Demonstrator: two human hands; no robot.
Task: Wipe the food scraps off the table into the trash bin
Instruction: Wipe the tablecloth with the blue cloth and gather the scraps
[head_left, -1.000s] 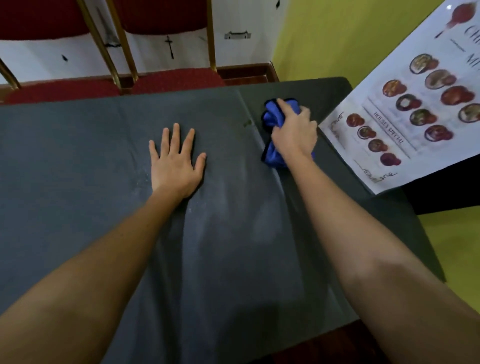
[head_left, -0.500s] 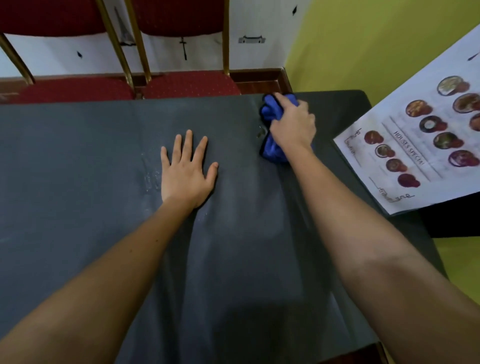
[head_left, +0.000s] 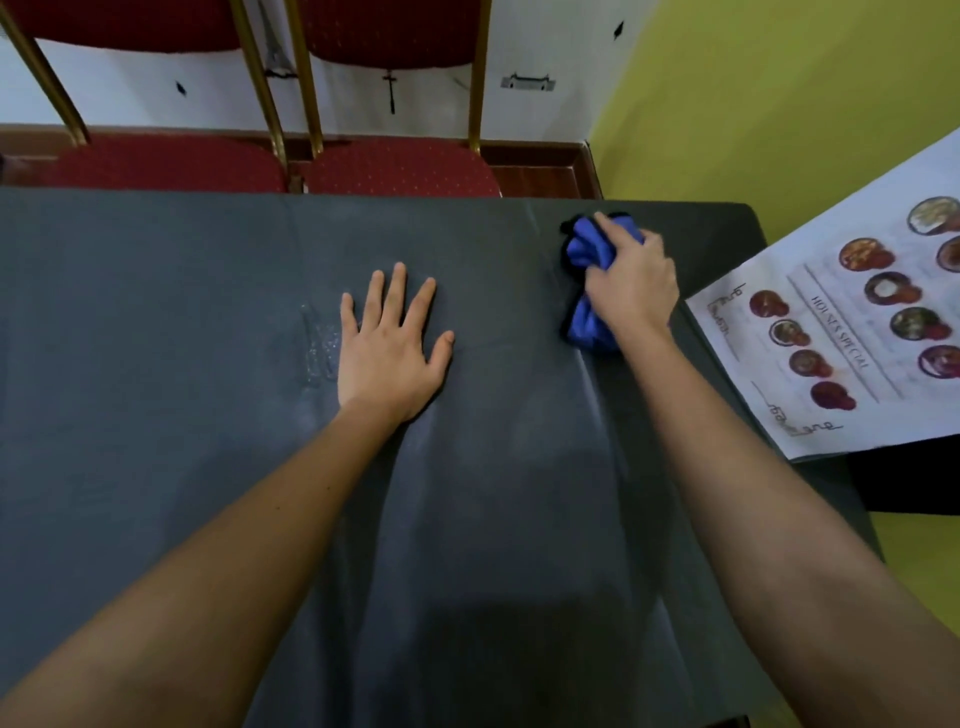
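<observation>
A dark grey cloth covers the table. My right hand is shut on a bunched blue rag and presses it onto the cloth near the far right corner. My left hand lies flat on the cloth at the middle, fingers spread, holding nothing. A faint wet smear shows just left of that hand. I see no distinct food scraps and no trash bin in view.
Two red chairs with gold frames stand against the table's far edge. A white menu sheet with food pictures overhangs the table's right side. Beyond it are a yellow wall and yellow floor.
My right hand has slid the rag to the right along the far side of the table. My left hand stays flat in place. The camera view has shifted down and left.
</observation>
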